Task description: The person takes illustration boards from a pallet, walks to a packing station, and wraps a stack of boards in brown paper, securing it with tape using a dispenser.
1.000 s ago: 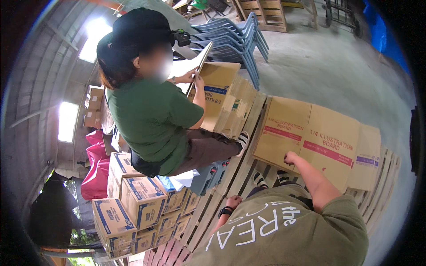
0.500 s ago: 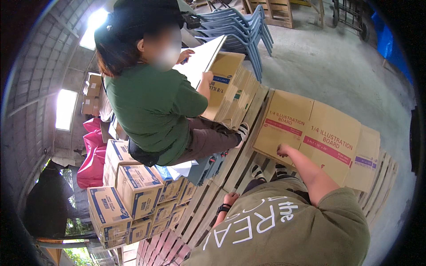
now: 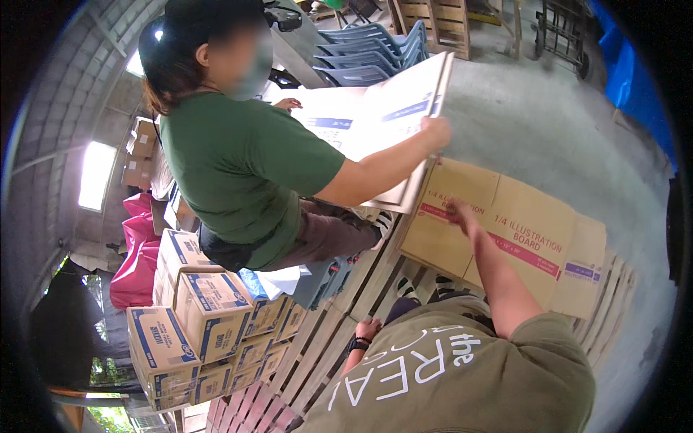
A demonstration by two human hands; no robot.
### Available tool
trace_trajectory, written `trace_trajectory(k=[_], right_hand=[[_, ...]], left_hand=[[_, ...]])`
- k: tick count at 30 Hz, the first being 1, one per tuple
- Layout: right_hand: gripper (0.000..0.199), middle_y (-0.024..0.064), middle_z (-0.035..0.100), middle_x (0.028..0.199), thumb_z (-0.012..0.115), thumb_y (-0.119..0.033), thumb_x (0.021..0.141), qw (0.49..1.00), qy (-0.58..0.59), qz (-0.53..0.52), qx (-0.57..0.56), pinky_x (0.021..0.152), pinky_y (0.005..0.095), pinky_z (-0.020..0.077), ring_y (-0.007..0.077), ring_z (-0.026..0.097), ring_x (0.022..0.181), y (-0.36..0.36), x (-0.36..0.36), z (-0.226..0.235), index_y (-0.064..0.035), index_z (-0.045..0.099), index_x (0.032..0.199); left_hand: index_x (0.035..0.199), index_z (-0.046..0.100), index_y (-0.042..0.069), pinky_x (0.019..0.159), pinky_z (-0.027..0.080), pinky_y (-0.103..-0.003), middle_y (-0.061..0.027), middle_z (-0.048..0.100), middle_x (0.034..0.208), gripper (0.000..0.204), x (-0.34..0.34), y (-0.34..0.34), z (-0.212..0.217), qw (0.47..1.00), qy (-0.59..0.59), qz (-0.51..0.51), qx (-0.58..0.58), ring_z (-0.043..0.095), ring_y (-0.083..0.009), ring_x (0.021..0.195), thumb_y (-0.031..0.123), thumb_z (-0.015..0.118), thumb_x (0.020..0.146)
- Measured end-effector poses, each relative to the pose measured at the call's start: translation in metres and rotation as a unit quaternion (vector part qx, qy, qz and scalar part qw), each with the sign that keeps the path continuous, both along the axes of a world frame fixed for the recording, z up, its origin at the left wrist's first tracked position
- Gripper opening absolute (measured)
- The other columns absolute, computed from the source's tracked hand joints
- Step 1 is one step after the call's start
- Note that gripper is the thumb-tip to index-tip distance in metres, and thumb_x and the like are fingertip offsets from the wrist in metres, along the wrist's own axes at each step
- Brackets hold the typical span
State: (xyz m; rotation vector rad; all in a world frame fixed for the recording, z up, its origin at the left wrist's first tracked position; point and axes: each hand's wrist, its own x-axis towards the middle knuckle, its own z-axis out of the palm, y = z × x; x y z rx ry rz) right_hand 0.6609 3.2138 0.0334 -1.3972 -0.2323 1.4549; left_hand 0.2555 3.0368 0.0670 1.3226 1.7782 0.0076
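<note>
- A tan cardboard carton [image 3: 523, 218] with a pink band lay flat to your right on a wooden pallet [image 3: 325, 350]; its long axis ran from far left to near right, its print facing up and upright toward you.
- Just beyond its right end lay a tan piece with a purple band [image 3: 580, 273].
- Your right hand [image 3: 455, 211] was over the carton's left part, blurred; I could not tell its opening, contact or hold.
- Your left hand [image 3: 369, 329] hung low at your left, fingers loosely curled; I could not tell whether it held anything.
- Far left, a green-shirted co-worker [image 3: 242, 162] gripped a large white board [image 3: 339, 108].
- Farther off stood stacked blue chairs [image 3: 367, 56]; near left, stacked boxes [image 3: 215, 309].
</note>
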Motion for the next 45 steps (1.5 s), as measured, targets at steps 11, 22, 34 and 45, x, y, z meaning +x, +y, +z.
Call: trace_trajectory(k=[11, 22, 34, 45], right_hand=[[0.069, 0.0126, 0.06, 0.099, 0.053, -0.056, 0.076, 0.955, -0.066, 0.027, 0.288, 0.073, 0.0329, 0.0476, 0.0196, 0.061, 0.081, 0.103, 0.258, 0.263, -0.0059, 0.041, 0.122], [0.02, -0.0033, 0.056, 0.063, 0.062, -0.02, 0.069, 0.727, -0.611, 0.235, 0.207, 0.051, 0.0244, 0.041, 0.0075, 0.05, 0.059, 0.063, 0.297, 0.281, -0.0001, 0.063, 0.072], [0.022, 0.0032, 0.058, 0.072, 0.059, -0.021, 0.072, 0.949, -0.296, 0.015, 0.11, 0.065, 0.0271, 0.0458, 0.0139, 0.055, 0.069, -0.122, 0.331, 0.268, -0.0019, 0.06, 0.083], [0.023, 0.0071, 0.054, 0.086, 0.044, -0.018, 0.084, 0.713, -0.658, 0.042, 0.24, 0.075, 0.0287, 0.0413, 0.0175, 0.052, 0.082, -0.391, 0.13, 0.376, -0.0003, 0.055, 0.093]], left_hand=[[0.098, 0.058, 0.0, 0.071, 0.047, -0.034, -0.0125, 0.062, 0.09, 0.04, -0.004, -0.017, -0.021, 0.999, 0.019, 0.015, 0.034, 0.059, -0.0225, 0.08, 0.03, 0.067, 0.072], [0.134, 0.022, 0.01, 0.103, 0.018, -0.05, -0.0145, 0.026, 0.137, 0.095, 0.237, 0.134, 0.123, 0.855, -0.095, -0.275, 0.429, 0.022, -0.0324, 0.128, 0.026, 0.075, 0.056], [0.118, 0.05, 0.012, 0.092, 0.038, -0.037, -0.0085, 0.052, 0.117, 0.059, 0.204, 0.059, 0.179, 0.767, -0.21, -0.293, 0.53, 0.048, -0.0248, 0.11, -0.003, 0.055, 0.061], [0.11, 0.052, 0.008, 0.086, 0.042, -0.035, -0.0076, 0.057, 0.103, 0.042, 0.213, -0.083, 0.225, 0.696, -0.357, -0.378, 0.494, 0.053, -0.0235, 0.095, 0.005, 0.057, 0.068]])
